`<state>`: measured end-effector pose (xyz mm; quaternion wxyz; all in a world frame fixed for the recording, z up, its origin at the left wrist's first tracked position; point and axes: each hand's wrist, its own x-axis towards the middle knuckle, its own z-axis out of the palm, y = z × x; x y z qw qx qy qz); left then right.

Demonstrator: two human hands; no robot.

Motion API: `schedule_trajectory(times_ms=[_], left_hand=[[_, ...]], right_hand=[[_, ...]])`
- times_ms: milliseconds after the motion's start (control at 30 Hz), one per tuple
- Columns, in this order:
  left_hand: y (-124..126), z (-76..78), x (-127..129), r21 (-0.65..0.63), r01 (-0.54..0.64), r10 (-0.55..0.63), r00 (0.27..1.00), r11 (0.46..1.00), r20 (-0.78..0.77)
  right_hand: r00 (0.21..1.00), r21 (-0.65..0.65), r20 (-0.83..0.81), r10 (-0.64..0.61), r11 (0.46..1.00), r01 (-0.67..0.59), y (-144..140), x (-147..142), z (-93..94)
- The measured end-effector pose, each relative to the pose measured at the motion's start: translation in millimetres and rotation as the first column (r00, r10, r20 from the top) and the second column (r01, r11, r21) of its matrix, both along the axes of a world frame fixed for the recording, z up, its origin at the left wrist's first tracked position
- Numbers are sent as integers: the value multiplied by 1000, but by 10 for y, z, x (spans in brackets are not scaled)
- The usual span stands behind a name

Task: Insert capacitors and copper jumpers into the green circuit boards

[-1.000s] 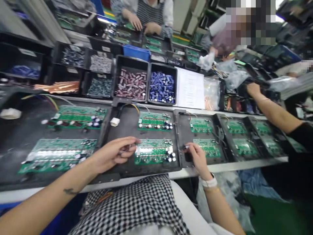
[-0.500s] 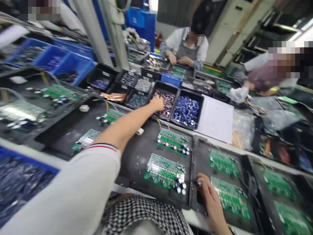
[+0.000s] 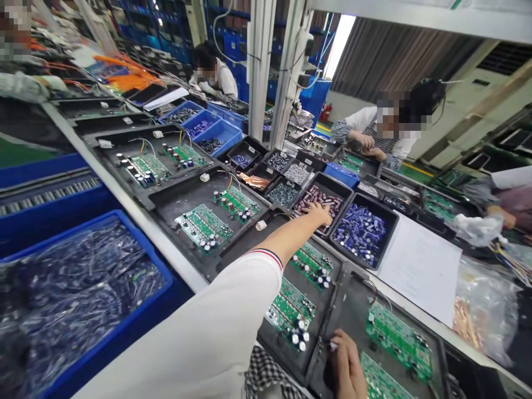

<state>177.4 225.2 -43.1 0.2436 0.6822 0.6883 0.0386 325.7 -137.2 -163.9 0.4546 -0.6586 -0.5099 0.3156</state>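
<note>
My left hand reaches into a black bin of brown capacitors, its fingers spread and touching the pile. At the lower right, my right hand is closed at the fingertips around a small capacitor with a pale end, mostly hidden by the fingers. Beside that hand a green circuit board lies in a black tray, with another circuit board behind it. Under my left forearm, two partly covered boards, one a circuit board with round capacitors, lie in the adjoining tray.
A bin of blue capacitors stands right of the brown ones, then a white paper sheet. More part bins stand left. A blue crate of bagged parts is at lower left. Co-workers sit across the bench, one person handling a board.
The camera view has swung left, so the bench appears shifted right. My left hand stays at the brown capacitor bin, its fingers now more spread. My right hand remains beside the same tray.
</note>
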Motion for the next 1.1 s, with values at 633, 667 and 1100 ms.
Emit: schedule_trajectory(times_ms=[633,667,1100], left_hand=[[-228,-76,-304,279,139,-158,986,950,46],[-217,-77,-293,278,145,-164,985,950,49],[189,-375,-240,352,236,-326,918,906,225]], right_hand=[[984,-18,-38,173,985,-174,443,-1438,407],[981,-11,-46,190,982,-191,459,-1488,435],[860,-127,134,492,869,-478,839,-897,861]])
